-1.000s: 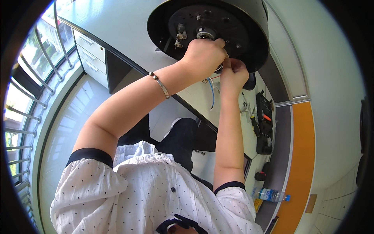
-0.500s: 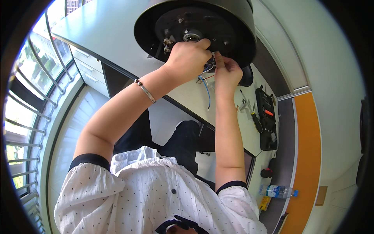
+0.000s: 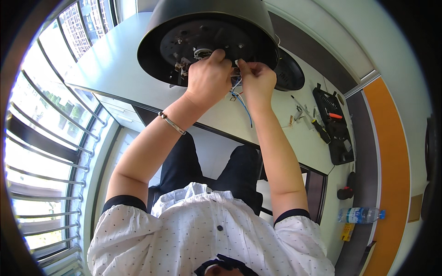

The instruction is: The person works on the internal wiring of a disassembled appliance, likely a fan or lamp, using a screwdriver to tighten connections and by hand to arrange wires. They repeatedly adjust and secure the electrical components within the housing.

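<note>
A large black round appliance (image 3: 161, 50) lies tipped on the pale desk (image 3: 106, 69) with its underside toward me. My left hand (image 3: 209, 78) is closed over the fittings at the middle of that underside. Close beside it, my right hand (image 3: 257, 83) pinches a small white connector with thin wires (image 3: 241, 99), blue, red and white, hanging down from it. The two hands almost touch. What the left fingers grip is hidden behind the hand.
A black round lid (image 3: 290, 73) lies behind the appliance. A black tool case (image 3: 335, 124) and loose screwdrivers (image 3: 317, 129) sit at the desk's right end. A water bottle (image 3: 359, 215) lies on the floor at right. Windows run along the left.
The view has shifted, so the appliance and both hands sit lower and more central. Both hands stay at the same spot on the underside, working at the wires.
</note>
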`<state>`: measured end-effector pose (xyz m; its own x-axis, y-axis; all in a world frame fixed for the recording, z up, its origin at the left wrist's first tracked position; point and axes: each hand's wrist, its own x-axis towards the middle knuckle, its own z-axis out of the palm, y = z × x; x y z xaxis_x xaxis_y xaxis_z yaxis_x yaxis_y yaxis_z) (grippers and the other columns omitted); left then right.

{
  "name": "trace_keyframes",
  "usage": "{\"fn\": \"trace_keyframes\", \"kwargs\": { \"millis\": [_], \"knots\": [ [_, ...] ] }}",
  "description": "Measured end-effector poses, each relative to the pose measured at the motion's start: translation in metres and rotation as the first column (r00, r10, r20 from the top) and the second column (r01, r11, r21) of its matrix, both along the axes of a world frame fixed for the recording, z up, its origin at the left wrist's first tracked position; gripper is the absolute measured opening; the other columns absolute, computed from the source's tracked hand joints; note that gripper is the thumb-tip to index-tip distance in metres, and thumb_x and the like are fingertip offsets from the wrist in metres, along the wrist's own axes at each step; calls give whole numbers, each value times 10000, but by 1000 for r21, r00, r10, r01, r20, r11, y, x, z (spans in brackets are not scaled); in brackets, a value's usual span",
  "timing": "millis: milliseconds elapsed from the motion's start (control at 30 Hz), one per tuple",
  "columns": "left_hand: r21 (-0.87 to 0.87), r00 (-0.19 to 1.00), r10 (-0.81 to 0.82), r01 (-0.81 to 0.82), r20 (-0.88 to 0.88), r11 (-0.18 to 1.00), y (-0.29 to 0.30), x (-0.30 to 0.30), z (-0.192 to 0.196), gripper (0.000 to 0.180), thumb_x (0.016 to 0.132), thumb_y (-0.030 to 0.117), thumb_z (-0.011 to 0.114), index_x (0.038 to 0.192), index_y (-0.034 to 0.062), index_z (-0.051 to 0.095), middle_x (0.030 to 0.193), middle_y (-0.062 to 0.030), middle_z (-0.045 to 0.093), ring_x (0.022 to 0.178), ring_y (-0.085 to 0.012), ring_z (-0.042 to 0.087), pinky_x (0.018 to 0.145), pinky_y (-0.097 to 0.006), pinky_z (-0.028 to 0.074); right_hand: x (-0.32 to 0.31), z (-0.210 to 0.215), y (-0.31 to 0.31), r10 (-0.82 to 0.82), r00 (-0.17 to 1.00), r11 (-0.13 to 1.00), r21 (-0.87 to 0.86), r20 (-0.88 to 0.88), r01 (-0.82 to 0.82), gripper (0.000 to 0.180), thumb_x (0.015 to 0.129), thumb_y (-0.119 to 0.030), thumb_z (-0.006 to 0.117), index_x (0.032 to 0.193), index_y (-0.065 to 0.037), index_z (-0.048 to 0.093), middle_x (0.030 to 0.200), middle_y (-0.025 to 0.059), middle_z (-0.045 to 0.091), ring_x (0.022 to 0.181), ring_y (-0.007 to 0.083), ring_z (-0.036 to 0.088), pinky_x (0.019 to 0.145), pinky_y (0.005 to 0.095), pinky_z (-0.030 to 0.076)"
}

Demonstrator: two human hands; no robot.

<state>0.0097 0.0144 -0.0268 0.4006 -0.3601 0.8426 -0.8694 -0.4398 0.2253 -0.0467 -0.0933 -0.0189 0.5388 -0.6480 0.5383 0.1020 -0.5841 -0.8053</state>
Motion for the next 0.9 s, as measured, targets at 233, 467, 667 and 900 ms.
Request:
{"fn": "trace_keyframes", "kwargs": {
  "millis": [233, 467, 667, 900],
  "knots": [
    [17, 998, 23, -22, -53, 1000, -4, -3, 3, 89, 704, 123, 621, 638, 66, 600, 757, -63, 558, 579, -280, 581, 507, -372, 468, 2, -2, 5, 27, 999, 995, 96, 43, -31, 195, 802, -124, 690, 741, 55, 639, 583, 45, 595, 485, 61, 463, 450, 224, 357],
    [63, 994, 87, -83, -60, 995, -10, -3, 8, 102, 685, 124, 618, 629, 56, 567, 765, -74, 569, 595, -283, 590, 508, -375, 472, 0, 4, 11, 76, 993, 958, 270, 94, -99, 168, 801, -100, 682, 723, 37, 626, 569, 20, 563, 477, 51, 441, 437, 220, 329],
    [47, 995, 67, -64, -72, 997, -10, -2, 8, 61, 617, 103, 622, 632, 47, 603, 778, -75, 591, 587, -278, 606, 500, -360, 478, 7, -2, 6, 77, 993, 951, 292, 90, -100, 158, 802, -106, 677, 737, 25, 616, 578, 17, 552, 449, 59, 427, 411, 220, 301],
    [57, 994, 69, -64, -80, 996, -12, -4, 9, 60, 615, 109, 627, 639, 53, 628, 788, -71, 596, 596, -267, 609, 505, -356, 481, 9, -6, -4, 86, 994, 938, 331, 70, -105, 182, 775, -98, 673, 698, 59, 622, 580, 95, 611, 497, 108, 530, 486, 255, 408]
  ]
}}
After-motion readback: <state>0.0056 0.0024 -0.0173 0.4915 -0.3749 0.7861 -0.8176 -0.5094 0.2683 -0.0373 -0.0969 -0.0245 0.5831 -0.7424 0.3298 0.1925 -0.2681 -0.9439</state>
